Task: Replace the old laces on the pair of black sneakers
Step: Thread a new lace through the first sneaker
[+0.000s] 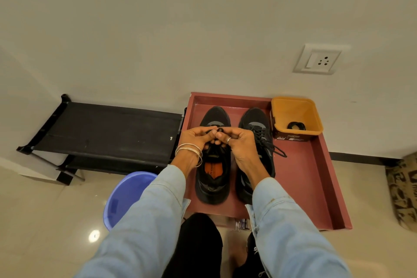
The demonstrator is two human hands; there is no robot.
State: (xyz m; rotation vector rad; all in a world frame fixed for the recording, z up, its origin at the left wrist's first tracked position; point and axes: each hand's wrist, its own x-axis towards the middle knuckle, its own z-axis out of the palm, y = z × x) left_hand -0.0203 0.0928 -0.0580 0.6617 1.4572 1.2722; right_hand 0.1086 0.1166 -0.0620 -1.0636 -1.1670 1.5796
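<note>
Over the left sneaker [213, 165], your left hand [196, 140] and right hand [237, 142] meet, fingers curled and pinching a black lace [220, 130] above its tongue. That shoe stands inside the red tray [311, 176], toe toward the wall, orange insole showing. Just beside it stands the right sneaker [259, 133], laces threaded and ends trailing on the tray floor. An orange tub [295, 117] with a dark coil inside sits in the tray's far right corner. A blue bucket [126, 198] stands left of the tray.

Two sneakers [214, 158] [257, 142], one tray [316, 176], two tubs [295, 108] [126, 196].
</note>
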